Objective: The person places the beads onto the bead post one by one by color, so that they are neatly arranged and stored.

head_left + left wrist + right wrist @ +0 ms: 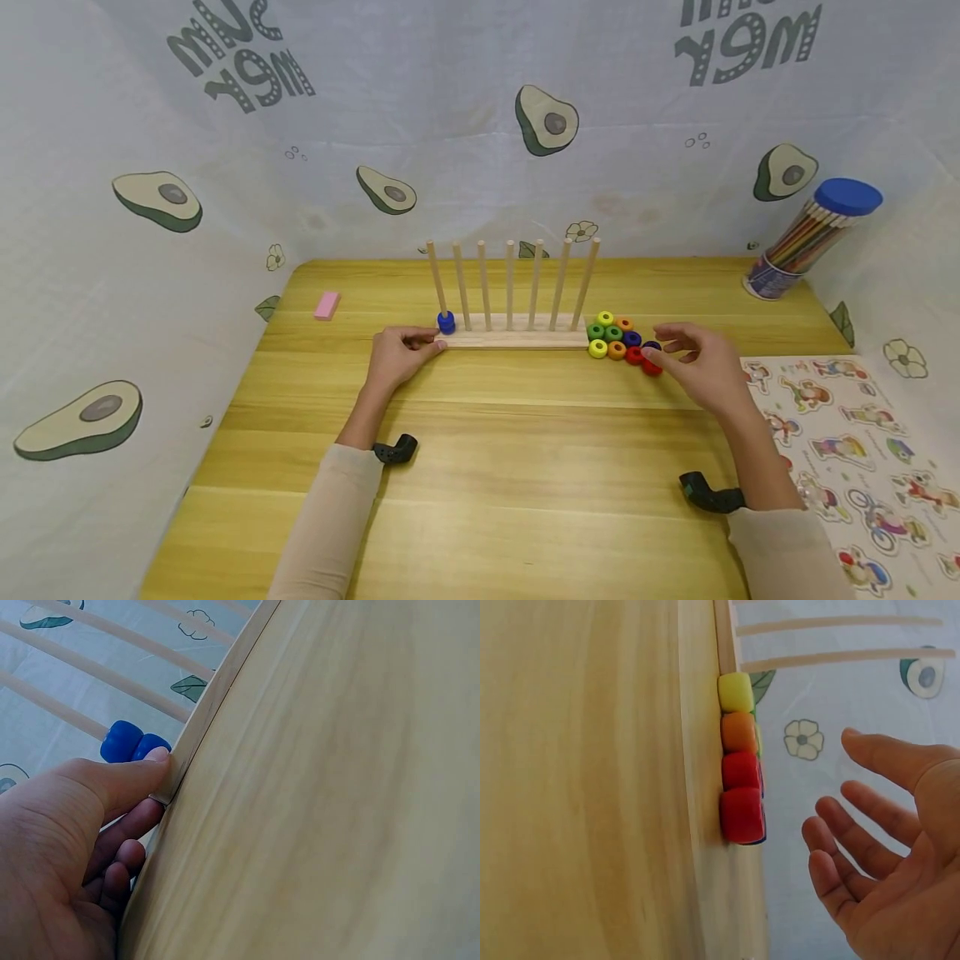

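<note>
A wooden peg stand (517, 339) with several upright pegs lies across the table. Two blue beads (446, 322) are stacked on its leftmost peg. With thumb and fingertips my left hand (395, 357) grips the left end of the base, just by the blue beads (122, 741) in the left wrist view. Loose beads in yellow, green, orange, dark blue and red are grouped against the stand's right end, a red bead (742, 815) nearest my right hand (703, 367). That hand hovers over the group's right side, fingers spread and holding nothing in the right wrist view.
A pink eraser-like block (327, 305) lies at the back left. At the back right stands a clear tub of colored pencils (798, 237) with a blue lid. A sheet of sticker figures (832, 433) covers the right side. Avocado-print cloth (465, 125) hangs behind the table.
</note>
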A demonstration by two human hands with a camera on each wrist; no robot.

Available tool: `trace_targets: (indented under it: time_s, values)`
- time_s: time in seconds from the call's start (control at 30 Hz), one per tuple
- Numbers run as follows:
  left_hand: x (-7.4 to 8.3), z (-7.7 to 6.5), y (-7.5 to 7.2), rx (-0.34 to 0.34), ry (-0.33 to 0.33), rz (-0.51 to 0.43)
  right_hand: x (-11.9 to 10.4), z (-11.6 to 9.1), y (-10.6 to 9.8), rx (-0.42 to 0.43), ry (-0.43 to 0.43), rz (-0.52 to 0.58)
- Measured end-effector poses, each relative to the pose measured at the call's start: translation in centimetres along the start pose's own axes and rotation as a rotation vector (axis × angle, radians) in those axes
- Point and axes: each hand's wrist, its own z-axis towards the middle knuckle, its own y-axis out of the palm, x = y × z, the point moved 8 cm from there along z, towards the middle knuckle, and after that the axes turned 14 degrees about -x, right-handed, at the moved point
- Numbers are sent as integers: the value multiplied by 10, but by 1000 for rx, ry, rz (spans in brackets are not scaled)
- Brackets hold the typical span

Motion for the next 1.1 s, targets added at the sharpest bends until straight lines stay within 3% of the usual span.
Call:
trace_targets:
  time_s: [0.8, 1.1]
  values:
    - [0, 0, 0, 3, -1, 6, 33, 2, 22, -101, 128, -44]
    - [1, 0, -1, 0, -3, 0, 30, 4, 22, -79, 93, -76]
